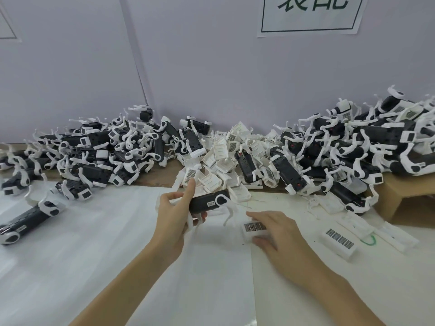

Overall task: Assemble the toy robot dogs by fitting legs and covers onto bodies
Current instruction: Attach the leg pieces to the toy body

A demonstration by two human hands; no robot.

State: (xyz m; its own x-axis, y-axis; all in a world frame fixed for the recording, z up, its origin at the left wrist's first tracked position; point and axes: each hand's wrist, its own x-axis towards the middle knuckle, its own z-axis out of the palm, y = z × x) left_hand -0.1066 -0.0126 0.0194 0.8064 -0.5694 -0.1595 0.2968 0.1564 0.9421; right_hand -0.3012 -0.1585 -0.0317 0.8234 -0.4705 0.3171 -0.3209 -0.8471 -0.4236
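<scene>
the left hand (175, 216) is gripping a black toy dog body (207, 203) above the table, fingers curled round its left end with the forefinger lying along the top edge, and the body is lying level with white legs (229, 214) hanging from its underside. the right hand (274, 231) is resting just beside it, lower and to the right, its thumb and fingers closing on a small white cover (254, 229) with a dark grille face that is sitting on the white table sheet (117, 231); whether the cover is lifted off the sheet cannot be told. a second grille cover (339, 241) is lying further right, with a green loop (369, 241) near it. behind the hands, a heap of white covers (219, 158) is sitting between two piles of black-and-white dogs: the left pile (106, 151) and the taller right pile (353, 151), part of it lying over a cardboard box (404, 198). a few single dogs (35, 215) are lying apart at the left. a sign (310, 12) is hanging on the pale wall.
</scene>
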